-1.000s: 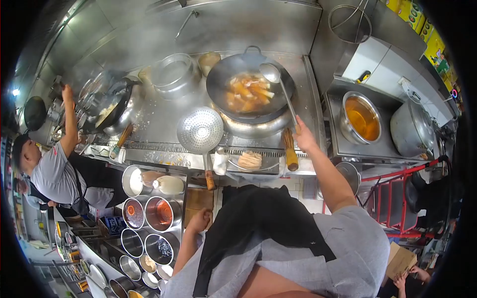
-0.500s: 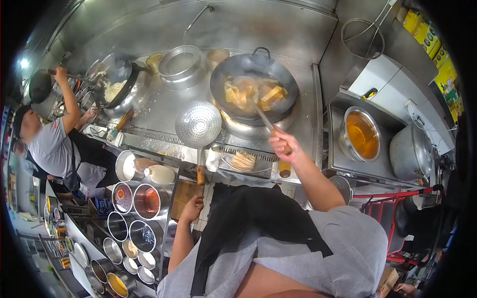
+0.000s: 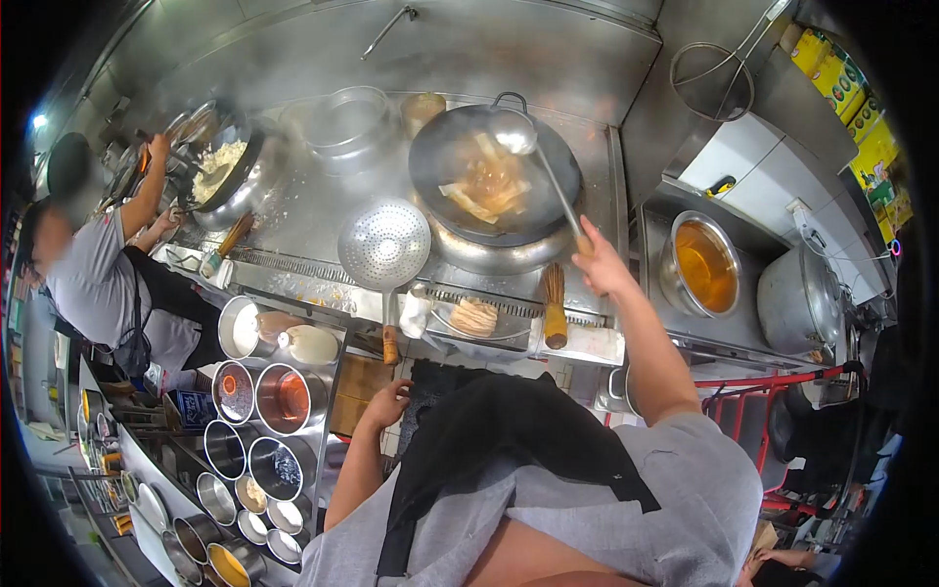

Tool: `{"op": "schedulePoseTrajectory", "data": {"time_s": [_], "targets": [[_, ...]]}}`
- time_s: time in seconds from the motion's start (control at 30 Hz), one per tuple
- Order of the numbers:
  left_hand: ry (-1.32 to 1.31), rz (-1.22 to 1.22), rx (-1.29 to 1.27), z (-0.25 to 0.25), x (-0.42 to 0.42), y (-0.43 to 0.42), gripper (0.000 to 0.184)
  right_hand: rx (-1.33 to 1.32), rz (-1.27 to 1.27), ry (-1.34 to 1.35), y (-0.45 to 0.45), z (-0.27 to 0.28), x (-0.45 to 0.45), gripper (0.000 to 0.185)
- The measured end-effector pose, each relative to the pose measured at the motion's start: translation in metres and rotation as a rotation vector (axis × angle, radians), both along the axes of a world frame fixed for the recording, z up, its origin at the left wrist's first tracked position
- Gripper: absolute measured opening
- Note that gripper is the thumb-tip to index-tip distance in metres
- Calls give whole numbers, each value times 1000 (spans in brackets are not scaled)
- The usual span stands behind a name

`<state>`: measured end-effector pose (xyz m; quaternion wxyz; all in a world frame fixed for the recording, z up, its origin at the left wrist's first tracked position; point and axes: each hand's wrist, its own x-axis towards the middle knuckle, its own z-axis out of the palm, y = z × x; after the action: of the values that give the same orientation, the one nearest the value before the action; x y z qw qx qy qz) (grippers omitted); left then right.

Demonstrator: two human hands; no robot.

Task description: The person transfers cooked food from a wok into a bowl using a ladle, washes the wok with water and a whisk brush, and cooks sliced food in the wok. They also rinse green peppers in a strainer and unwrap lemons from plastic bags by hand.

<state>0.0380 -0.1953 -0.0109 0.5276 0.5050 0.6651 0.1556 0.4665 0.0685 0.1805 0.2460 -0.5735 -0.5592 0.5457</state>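
My right hand (image 3: 602, 262) is wrapped round the wooden handle of a metal ladle (image 3: 514, 131). The ladle's bowl is held over the far side of a black wok (image 3: 554, 166), above the food. Pale and brown pieces of food (image 3: 486, 186) lie in brown sauce in the wok, with steam over them. The wok rests on a round metal burner ring (image 3: 499, 256). My left hand (image 3: 388, 401) hangs low by the edge of the counter, fingers curled; what it holds, if anything, cannot be made out. A perforated skimmer (image 3: 383, 245) lies left of the wok.
A bamboo brush (image 3: 555, 318) and a folded cloth (image 3: 474, 317) are at the counter's front. Metal containers (image 3: 284, 398) stand at left. At right are a pot of orange liquid (image 3: 704, 262) and a lidded pot (image 3: 800, 293). A co-worker (image 3: 122, 269) handles another wok (image 3: 230, 176).
Since half a second ago, the ladle has lifted out of the food towards the wok's far rim, and my right hand has moved right and up. The food has shifted in the wok.
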Motion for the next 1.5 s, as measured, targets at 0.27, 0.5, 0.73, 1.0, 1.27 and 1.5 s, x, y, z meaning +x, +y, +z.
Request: {"op": "schedulePoseTrajectory", "data": {"time_s": [0.27,0.5,0.73,1.0,1.27,1.5], "targets": [[-57,95,117,21,-18,7,47,165,-79,-304,-1,-40,-4,83],[-136,152,35,-16,-32,-25,51,48,-178,-34,-6,-26,-9,81],[-214,234,-140,-23,-34,-43,57,152,-162,-301,14,-27,-14,81],[-170,310,-153,-18,-48,-68,57,-383,-268,567,-26,-34,-75,74],[-258,410,-202,-52,-68,-95,45,-677,-249,1297,-35,-34,-75,57],[20,304,-390,-53,-79,-99,50,-367,-124,775,-65,-11,-61,79]]}}
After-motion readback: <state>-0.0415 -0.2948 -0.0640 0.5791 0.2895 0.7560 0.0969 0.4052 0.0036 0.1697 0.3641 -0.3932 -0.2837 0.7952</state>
